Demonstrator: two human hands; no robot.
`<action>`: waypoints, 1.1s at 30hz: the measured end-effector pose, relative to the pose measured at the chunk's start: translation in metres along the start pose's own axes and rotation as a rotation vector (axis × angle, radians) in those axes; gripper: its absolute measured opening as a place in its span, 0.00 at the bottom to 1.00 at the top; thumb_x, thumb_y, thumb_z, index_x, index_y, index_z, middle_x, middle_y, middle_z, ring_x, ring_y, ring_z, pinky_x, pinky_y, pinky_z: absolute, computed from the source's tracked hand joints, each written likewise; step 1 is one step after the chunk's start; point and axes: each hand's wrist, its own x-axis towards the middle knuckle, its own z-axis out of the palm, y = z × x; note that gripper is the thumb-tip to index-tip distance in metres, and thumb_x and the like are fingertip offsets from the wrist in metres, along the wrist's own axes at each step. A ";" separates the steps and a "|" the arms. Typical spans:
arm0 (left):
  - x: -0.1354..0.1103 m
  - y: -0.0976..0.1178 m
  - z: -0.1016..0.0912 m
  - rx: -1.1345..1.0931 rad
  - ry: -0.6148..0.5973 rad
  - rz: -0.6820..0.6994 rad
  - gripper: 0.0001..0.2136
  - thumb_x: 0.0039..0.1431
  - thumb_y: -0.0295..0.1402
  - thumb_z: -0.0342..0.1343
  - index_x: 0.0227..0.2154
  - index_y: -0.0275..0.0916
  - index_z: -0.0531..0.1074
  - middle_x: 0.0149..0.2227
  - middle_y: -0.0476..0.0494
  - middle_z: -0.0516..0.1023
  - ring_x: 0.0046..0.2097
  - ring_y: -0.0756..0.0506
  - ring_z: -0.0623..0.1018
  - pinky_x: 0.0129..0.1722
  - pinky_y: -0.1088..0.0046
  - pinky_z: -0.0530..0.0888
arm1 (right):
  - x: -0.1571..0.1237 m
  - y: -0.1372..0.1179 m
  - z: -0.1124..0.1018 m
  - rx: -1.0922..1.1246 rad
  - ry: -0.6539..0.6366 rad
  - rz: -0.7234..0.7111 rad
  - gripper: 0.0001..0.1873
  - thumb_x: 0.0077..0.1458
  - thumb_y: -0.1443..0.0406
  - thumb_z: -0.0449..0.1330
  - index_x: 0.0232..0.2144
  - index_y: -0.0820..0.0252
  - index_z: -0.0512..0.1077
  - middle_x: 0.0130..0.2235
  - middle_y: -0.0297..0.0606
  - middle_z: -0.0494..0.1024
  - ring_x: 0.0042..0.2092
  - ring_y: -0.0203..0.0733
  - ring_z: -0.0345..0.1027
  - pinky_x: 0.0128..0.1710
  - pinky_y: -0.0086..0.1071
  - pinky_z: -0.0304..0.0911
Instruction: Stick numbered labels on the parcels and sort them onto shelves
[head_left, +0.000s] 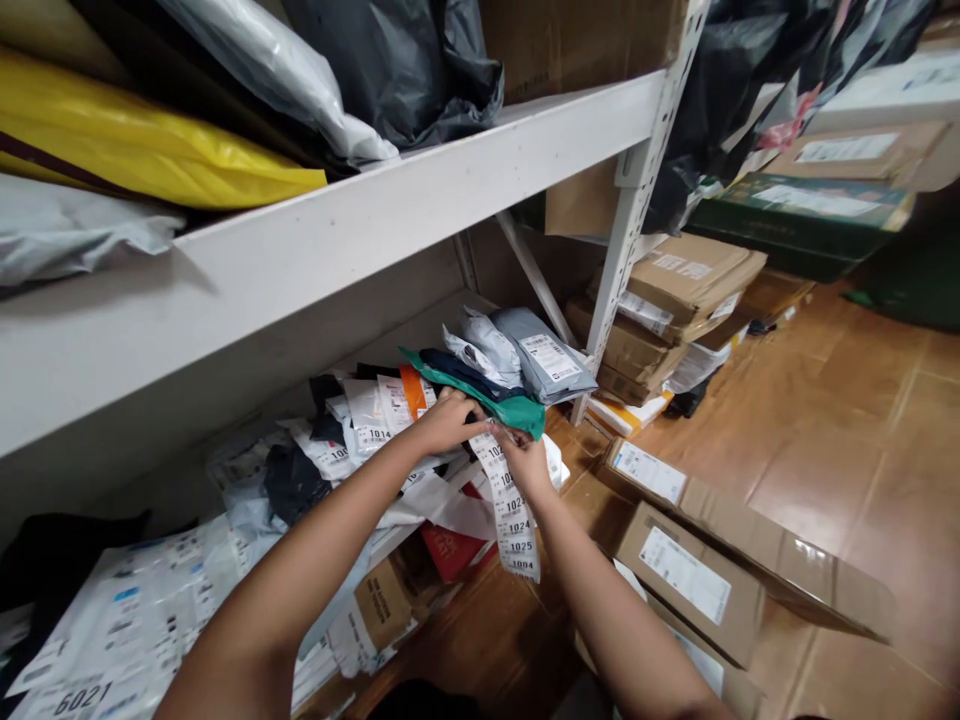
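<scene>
A strip of printed number labels (514, 525) hangs down between my hands, with numbers such as 1024 and 1025 on it. My right hand (526, 465) is closed, pinching the strip near its upper end. My left hand (448, 420) is closed too, its thumb and fingertips meeting at the strip's top edge; the exact grip is partly hidden. Directly behind both hands lies a green plastic mailer (521, 412), on a pile of parcels on the lower shelf. A grey mailer (544, 355) with a white shipping label sits just beyond it.
Above my hands runs a white shelf beam (420, 200), with a yellow mailer (150, 130) on the upper level. A perforated upright post (637, 200) stands to the right. Cardboard boxes (686, 570) lie on the wooden floor (862, 420). Labelled mailers (150, 610) cover the shelf at lower left.
</scene>
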 end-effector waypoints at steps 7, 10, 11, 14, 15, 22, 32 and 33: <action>-0.004 0.005 0.002 0.033 0.048 0.002 0.13 0.61 0.44 0.54 0.36 0.39 0.76 0.40 0.40 0.72 0.50 0.37 0.67 0.51 0.61 0.69 | 0.002 0.005 -0.001 0.005 0.036 -0.012 0.15 0.48 0.55 0.66 0.35 0.59 0.76 0.39 0.41 0.81 0.44 0.46 0.73 0.51 0.40 0.66; -0.006 0.014 0.007 0.135 0.123 0.007 0.11 0.63 0.39 0.53 0.32 0.38 0.74 0.39 0.39 0.72 0.49 0.37 0.67 0.52 0.60 0.68 | 0.001 -0.001 -0.003 -0.046 0.087 -0.002 0.15 0.47 0.55 0.67 0.33 0.59 0.75 0.37 0.40 0.81 0.40 0.45 0.72 0.45 0.38 0.67; -0.006 0.016 0.009 0.178 0.146 0.019 0.10 0.63 0.37 0.53 0.32 0.38 0.74 0.39 0.39 0.71 0.49 0.37 0.67 0.53 0.59 0.68 | 0.000 -0.002 -0.006 -0.047 0.059 0.006 0.16 0.46 0.55 0.67 0.34 0.59 0.75 0.37 0.39 0.80 0.40 0.44 0.72 0.44 0.37 0.66; -0.006 0.018 0.017 0.290 0.194 0.070 0.08 0.62 0.34 0.53 0.31 0.37 0.73 0.39 0.37 0.71 0.49 0.37 0.67 0.53 0.58 0.68 | -0.009 -0.004 -0.016 -0.034 -0.098 0.119 0.15 0.44 0.54 0.69 0.30 0.57 0.76 0.32 0.35 0.79 0.35 0.41 0.71 0.37 0.33 0.66; -0.005 0.017 0.020 0.316 0.201 0.082 0.08 0.62 0.34 0.54 0.30 0.37 0.72 0.39 0.37 0.71 0.49 0.37 0.67 0.53 0.58 0.68 | -0.014 -0.002 -0.020 -0.043 -0.108 0.177 0.15 0.43 0.53 0.69 0.25 0.57 0.74 0.27 0.33 0.77 0.31 0.40 0.69 0.32 0.32 0.64; -0.013 0.026 0.025 0.264 0.393 -0.014 0.09 0.62 0.37 0.55 0.38 0.35 0.69 0.41 0.35 0.70 0.47 0.37 0.69 0.48 0.59 0.70 | -0.051 0.010 -0.051 0.177 -0.155 0.370 0.29 0.35 0.47 0.72 0.13 0.57 0.60 0.15 0.26 0.60 0.20 0.30 0.51 0.21 0.28 0.50; -0.019 0.051 0.012 0.123 0.160 0.264 0.10 0.60 0.25 0.50 0.39 0.42 0.75 0.43 0.46 0.79 0.46 0.42 0.74 0.49 0.62 0.67 | -0.007 -0.029 -0.090 0.234 -0.236 0.252 0.19 0.44 0.52 0.70 0.35 0.56 0.78 0.30 0.34 0.80 0.27 0.35 0.68 0.29 0.29 0.62; -0.018 0.053 0.013 0.079 0.185 0.207 0.09 0.62 0.28 0.50 0.39 0.42 0.75 0.42 0.46 0.79 0.46 0.42 0.74 0.48 0.62 0.68 | 0.000 -0.029 -0.086 0.197 -0.262 0.234 0.19 0.45 0.52 0.70 0.35 0.57 0.78 0.31 0.35 0.80 0.28 0.35 0.69 0.30 0.29 0.62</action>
